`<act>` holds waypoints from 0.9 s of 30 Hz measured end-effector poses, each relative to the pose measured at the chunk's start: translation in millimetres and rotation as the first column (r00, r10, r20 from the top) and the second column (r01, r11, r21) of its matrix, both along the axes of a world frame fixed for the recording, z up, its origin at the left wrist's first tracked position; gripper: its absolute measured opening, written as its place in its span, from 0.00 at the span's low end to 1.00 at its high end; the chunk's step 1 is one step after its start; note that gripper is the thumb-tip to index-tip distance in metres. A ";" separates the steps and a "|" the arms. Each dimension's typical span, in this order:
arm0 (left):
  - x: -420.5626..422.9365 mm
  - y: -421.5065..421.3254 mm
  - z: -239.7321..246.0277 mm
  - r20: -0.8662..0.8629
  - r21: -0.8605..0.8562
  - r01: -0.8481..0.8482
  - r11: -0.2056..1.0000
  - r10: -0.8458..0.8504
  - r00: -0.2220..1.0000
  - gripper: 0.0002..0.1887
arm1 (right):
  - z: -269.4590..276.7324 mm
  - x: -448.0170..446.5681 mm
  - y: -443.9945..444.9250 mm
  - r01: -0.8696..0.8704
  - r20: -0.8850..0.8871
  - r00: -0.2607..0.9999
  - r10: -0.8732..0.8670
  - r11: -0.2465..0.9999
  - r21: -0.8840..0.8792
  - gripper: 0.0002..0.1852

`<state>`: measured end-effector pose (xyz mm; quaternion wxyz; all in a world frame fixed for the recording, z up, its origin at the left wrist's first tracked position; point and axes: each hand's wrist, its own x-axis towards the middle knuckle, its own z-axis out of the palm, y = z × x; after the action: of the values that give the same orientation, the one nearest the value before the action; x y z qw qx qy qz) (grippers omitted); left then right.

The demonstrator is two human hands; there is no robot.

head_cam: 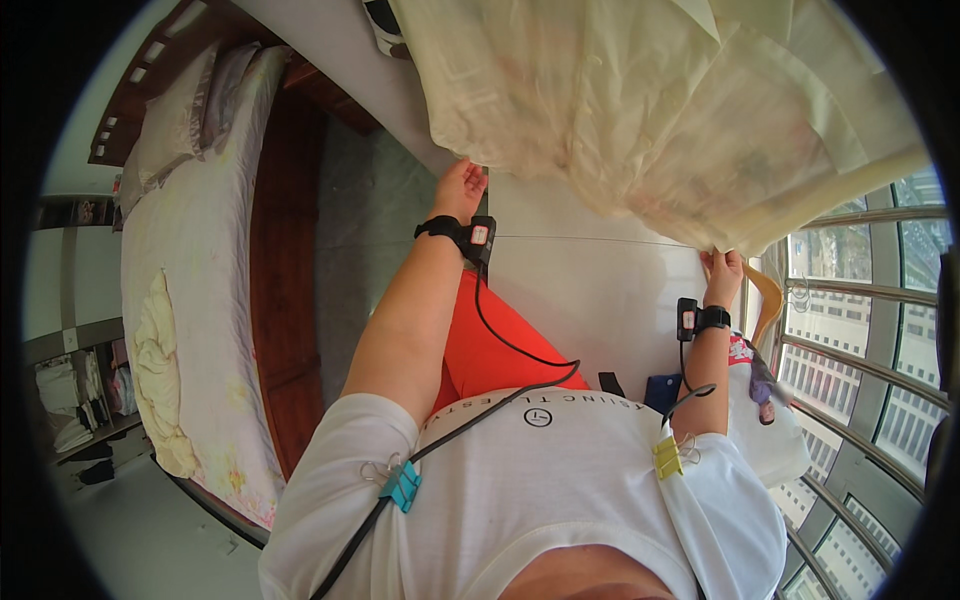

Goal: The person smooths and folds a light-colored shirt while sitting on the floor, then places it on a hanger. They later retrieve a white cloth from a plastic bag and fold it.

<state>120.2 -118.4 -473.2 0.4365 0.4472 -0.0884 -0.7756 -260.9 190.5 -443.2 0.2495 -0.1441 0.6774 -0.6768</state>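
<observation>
A pale yellow, slightly see-through cloth (630,97) spreads across the top of the view, held out in front of me. My left hand (463,184) grips its lower edge at the near left corner, fingers curled. Further right, my right hand (722,270) pinches the same edge between thumb and fingers. Each wrist wears a black strap with a small black box, from which a cable runs to my shirt. Below the cloth lies a smooth whitish surface (577,277). What is behind the cloth is hidden.
On the left stands a bed (217,225) with pillows (176,116) and a crumpled pale yellow cloth (157,375). Metal window rails (862,289) run along the right. Near my right arm are a curved wooden piece (763,300), a white printed bag (757,420) and a dark blue item (661,391).
</observation>
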 end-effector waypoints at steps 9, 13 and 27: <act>47.0 22.0 11.9 -0.001 -0.047 -0.106 0.993 0.106 0.994 0.04 | 11.2 -9.9 0.6 0.052 -0.161 0.985 -0.055 0.998 -0.023 0.07; 60.4 31.6 15.3 0.057 -0.066 -0.135 0.989 0.139 0.989 0.04 | 13.8 -21.6 -0.1 0.072 -0.198 0.977 -0.074 0.997 -0.013 0.07; 82.1 48.0 15.1 0.177 -0.117 -0.113 0.987 0.132 0.975 0.03 | -1.2 -39.0 3.3 0.062 -0.179 0.982 -0.057 0.998 0.020 0.09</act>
<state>202.3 -70.3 -458.1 0.4967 0.4978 -0.1414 -0.6968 -299.9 193.8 -444.4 0.1694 -0.1805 0.7096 -0.6596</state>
